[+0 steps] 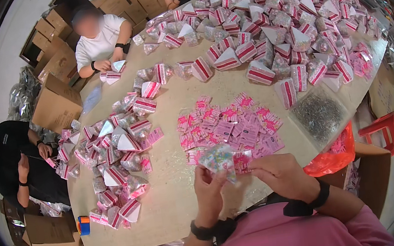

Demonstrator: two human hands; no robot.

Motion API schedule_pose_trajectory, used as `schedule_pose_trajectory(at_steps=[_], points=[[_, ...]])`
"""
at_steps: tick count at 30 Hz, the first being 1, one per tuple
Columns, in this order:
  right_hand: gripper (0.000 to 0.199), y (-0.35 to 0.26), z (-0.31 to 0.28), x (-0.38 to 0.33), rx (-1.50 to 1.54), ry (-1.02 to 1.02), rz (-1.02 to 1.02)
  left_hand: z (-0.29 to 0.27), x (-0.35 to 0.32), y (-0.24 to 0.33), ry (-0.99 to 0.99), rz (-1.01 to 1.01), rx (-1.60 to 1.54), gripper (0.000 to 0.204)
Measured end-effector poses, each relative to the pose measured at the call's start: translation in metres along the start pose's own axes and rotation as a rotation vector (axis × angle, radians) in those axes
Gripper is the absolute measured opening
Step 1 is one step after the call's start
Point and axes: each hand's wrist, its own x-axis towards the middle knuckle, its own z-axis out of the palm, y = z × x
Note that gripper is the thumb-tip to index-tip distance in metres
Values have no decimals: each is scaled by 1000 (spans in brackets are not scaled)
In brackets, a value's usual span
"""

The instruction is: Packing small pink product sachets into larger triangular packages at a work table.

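Close to my body, my left hand point(208, 191) grips a wedge-shaped, cake-slice-like piece point(216, 159) with a glittery, multicoloured speckled face. Just to its right, my right hand point(283, 174) has thumb and forefinger pinched together. At those fingertips is a small pink card point(242, 160); whether the fingers hold it or something thinner is too small to tell. Right beyond both hands, a loose heap of pink printed cards point(227, 126) lies on the table. Dark bands circle both of my wrists.
A large pile of white-and-pink wedge pieces point(289, 26) covers the table's far right. A smaller pile point(116, 153) lies left. A shallow tray of metal pins point(320, 118) sits right, near a red bag point(334, 159) and red stool point(386, 133). Co-workers point(99, 41) sit around the table.
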Motion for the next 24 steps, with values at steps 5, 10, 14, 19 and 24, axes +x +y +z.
schedule_pose_trajectory(at_steps=[5, 10, 14, 19, 24], points=[[18, -14, -2, 12, -90, 35, -206, 16, -15, 12, -8, -32, -85, 53], [16, -22, -5, 15, -222, -28, -236, 20, -20, 14, 26, 15, -70, 51], [16, -22, -5, 17, -221, -33, -223, 27, -22, 17, 36, 45, -135, 49], [12, -25, -4, 18, -231, -37, -189, 24, -22, 13, 21, 81, -133, 50], [9, -23, -3, 18, -250, -40, -181, 25, -21, 13, 28, 88, -158, 51]])
